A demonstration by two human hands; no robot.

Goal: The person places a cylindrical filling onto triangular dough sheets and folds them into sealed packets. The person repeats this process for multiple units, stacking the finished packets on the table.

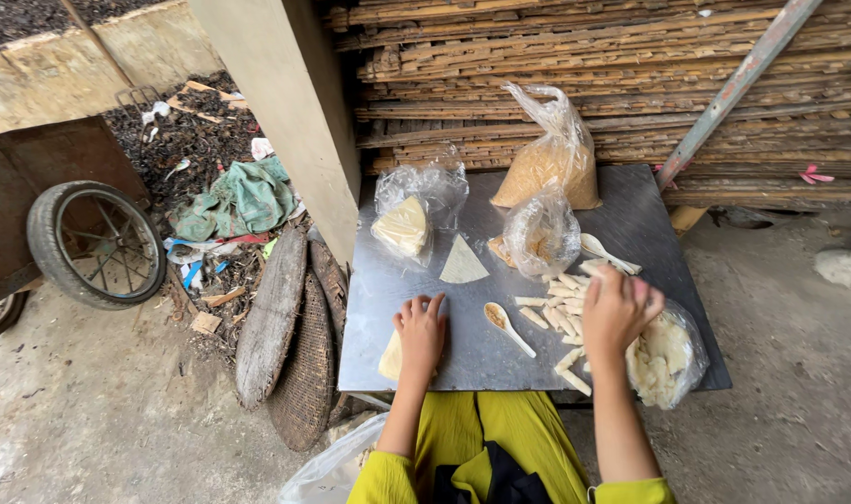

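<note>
A grey metal worktop stands before a wall of stacked bamboo strips, and a person in yellow sleeves sits at its near edge. At the back of the worktop there is a tall clear bag of brown grains, in front of it a smaller clear bag, and to the left a bag with pale triangular wrappers inside. One loose triangular wrapper lies flat in the middle, apart from both hands. A white spoon with some brown filling in its bowl lies between the hands, and no hand touches it. A heap of rolled pale pieces lies at the right, and a bag of white pieces sits at the right near corner (partly behind the right wrist). The left hand lies palm down, fingers spread a little, and presses flat on a pale wrapper at the near left edge; its grip is open and flat, it closes on nothing. The right hand is raised over the rolled pieces, fingers curled downward; I cannot tell if its grip holds something. On the ground at the left there are a wheel, a green cloth and round woven trays that lean on the worktop.
</note>
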